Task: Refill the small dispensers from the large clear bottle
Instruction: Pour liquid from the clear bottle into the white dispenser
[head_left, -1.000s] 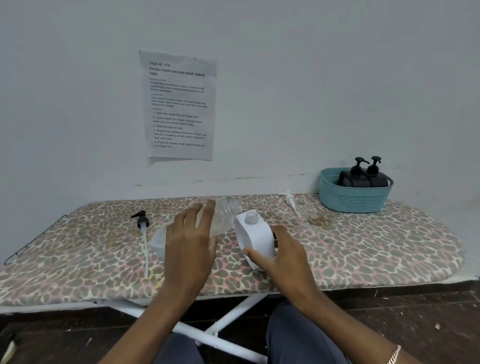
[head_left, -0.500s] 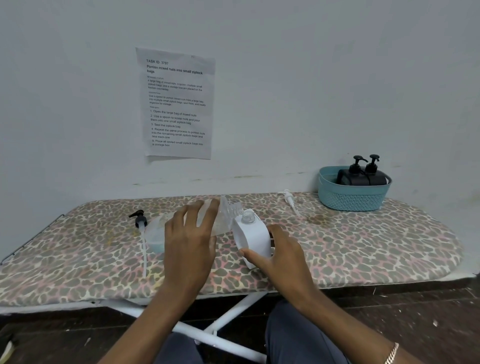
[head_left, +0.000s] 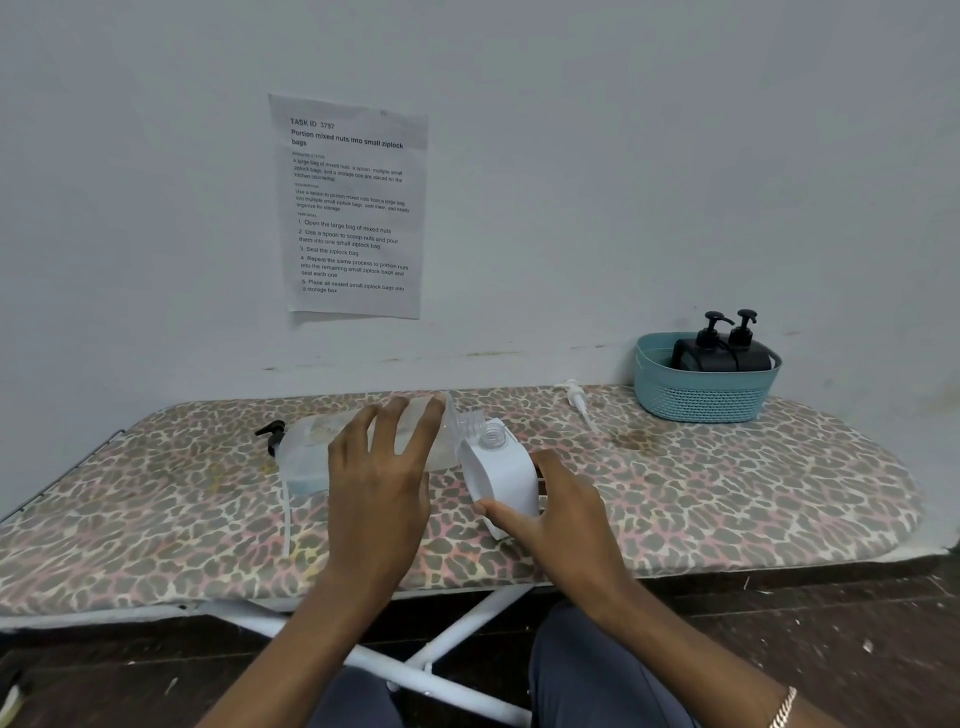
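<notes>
on a leopard-print ironing board (head_left: 727, 493), my left hand (head_left: 379, 488) grips the large clear bottle (head_left: 311, 449) tipped sideways, neck beside the open mouth of the tilted white dispenser (head_left: 501, 473) my right hand (head_left: 561, 514) holds; misaligned, it could spill.

Left hand (head_left: 382, 483), right hand (head_left: 561, 512): bare, as are your forearms to the near edge. Your right wrist carries a thin chain bracelet (head_left: 783, 707), pale metal links, partly cut off. Your trousers (head_left: 597, 670): dark slate-blue, plain cloth, both knees showing near centre.
</notes>
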